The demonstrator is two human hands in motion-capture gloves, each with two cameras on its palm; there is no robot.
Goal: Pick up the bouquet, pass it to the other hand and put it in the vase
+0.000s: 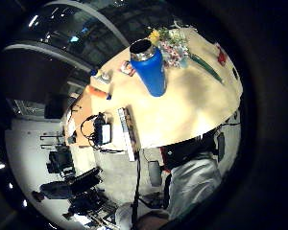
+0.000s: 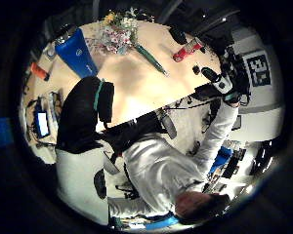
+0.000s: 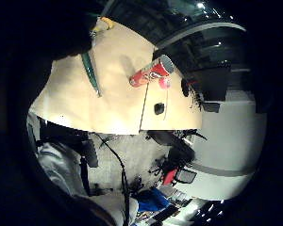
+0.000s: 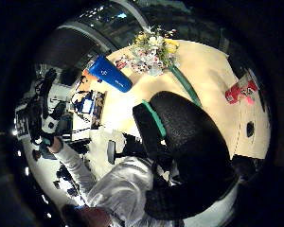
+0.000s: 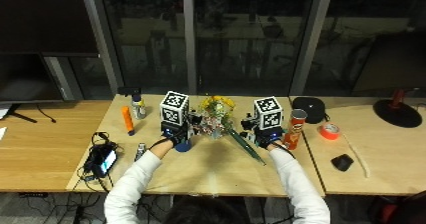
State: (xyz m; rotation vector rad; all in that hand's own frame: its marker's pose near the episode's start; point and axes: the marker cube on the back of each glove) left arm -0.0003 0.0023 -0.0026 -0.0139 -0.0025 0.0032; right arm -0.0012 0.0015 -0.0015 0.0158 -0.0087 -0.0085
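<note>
The bouquet [image 5: 216, 118] of yellow, white and pink flowers lies on the wooden table [image 5: 206, 171], its green wrapped stem [image 5: 245, 146] pointing towards the person's right. The blue vase [image 5: 183, 145], a tall metal-rimmed bottle, stands just left of the flowers. My left hand [image 5: 174, 132] hovers over the vase and holds nothing. My right hand [image 5: 267, 135] hovers above the stem's end, also holding nothing. The left palm views show the vase [image 1: 149, 69] upright beside the bouquet [image 1: 173, 45] from well above. A relaxed gloved thumb [image 4: 189, 142] fills part of the right thumb side view.
A red chips can [image 5: 293, 129] stands right of my right hand. An orange tape roll [image 5: 328, 130], a black puck [image 5: 342, 162] and a black cap [image 5: 308, 109] lie further right. An orange tube [image 5: 126, 120], a small bottle [image 5: 137, 106] and a cabled device [image 5: 104, 159] sit left.
</note>
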